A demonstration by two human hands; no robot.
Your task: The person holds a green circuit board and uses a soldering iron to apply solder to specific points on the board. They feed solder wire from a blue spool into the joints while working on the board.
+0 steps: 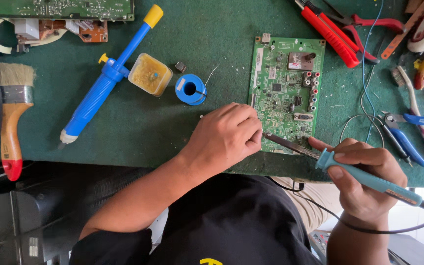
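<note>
Item: green circuit board (285,91), flat on green mat (172,127), near bench's front edge; densely populated, w/ metal shield can, row of round jacks, multi-pin connector.

Right hand (364,179): closed around teal soldering iron (369,180), pen grip, tip at board's lower-left corner.

Left hand (224,137): curled, fingertips pressed at board's left edge (whether it pinches anything, cannot tell).

Nearby: blue solder spool (190,89), flux tub (150,74), blue desoldering pump (106,76).

Risks (judged): hot tip close to left fingertips, so a slip could burn; lingering heat may lift a pad; iron's cord (369,228) could snag and jerk the tip.
</note>
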